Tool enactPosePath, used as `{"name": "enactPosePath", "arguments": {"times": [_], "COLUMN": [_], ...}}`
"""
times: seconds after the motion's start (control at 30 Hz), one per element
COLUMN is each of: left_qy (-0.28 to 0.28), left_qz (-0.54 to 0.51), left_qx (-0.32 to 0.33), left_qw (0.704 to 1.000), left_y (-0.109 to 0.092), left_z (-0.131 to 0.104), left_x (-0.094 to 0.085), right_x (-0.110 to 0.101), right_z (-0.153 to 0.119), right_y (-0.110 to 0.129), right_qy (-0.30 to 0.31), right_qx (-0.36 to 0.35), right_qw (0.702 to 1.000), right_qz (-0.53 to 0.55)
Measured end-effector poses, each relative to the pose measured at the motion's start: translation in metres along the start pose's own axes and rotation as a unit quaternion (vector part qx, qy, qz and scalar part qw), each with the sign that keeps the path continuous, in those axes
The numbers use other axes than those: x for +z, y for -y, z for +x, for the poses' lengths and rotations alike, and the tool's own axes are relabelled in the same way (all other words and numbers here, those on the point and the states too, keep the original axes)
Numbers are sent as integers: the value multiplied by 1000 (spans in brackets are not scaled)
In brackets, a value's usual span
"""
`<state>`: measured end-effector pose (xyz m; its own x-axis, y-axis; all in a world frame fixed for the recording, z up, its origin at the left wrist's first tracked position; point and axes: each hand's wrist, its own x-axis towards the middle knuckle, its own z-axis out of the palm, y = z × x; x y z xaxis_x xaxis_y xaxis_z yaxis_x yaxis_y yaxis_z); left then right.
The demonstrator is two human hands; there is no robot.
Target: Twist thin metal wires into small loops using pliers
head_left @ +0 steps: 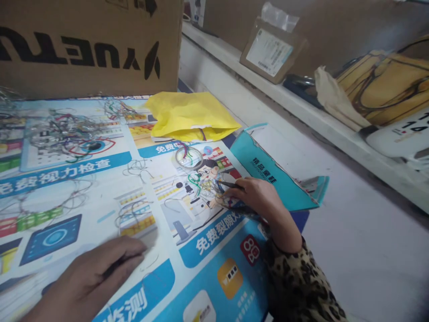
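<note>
And here's the right hand (pixel 259 197), pinching a dark tool (pixel 231 184) beside a small tangle of wires (pixel 208 187) on the printed worktop (pixel 197 273). Over on the near side, the left hand (pixel 95 270) has its fingers drawn together; can't tell if it grips anything. Yellow bag (pixel 191 112) behind the ring (pixel 189 158), teal box (pixel 264 172) near the right hand.

the right hand (pixel 253 194) holds a dark thin tool (pixel 231 184) over tangled wires (pixel 214 190).
</note>
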<state>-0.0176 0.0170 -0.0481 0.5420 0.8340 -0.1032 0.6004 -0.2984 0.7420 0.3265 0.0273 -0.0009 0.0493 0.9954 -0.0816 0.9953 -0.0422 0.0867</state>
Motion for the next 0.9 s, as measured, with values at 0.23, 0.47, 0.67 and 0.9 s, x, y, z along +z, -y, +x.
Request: {"name": "enactPosePath", "arguments": {"times": [0.23,0.47,0.67,0.9], "left_qy": [32,30,-7,-17], "left_qz": [4,-14,-36,-60], "left_qx": [-9,-48,-47,-39], "left_qw": [999,998,998,997], "left_y": [-4,-21,-25,-23], "left_z": [2,0,-1,-2], "left_x": [-4,-9,-7,-5], "right_x": [-12,-16,-22,-24], "right_z": [-20,-41,-45,-41], "right_y": [9,30,37,37], "right_qy": [18,33,-32,-78], "right_qx": [-67,-103,-151,-267], "right_qw": [997,991,980,944], "right_qz": [-25,-78,-129,-178]}}
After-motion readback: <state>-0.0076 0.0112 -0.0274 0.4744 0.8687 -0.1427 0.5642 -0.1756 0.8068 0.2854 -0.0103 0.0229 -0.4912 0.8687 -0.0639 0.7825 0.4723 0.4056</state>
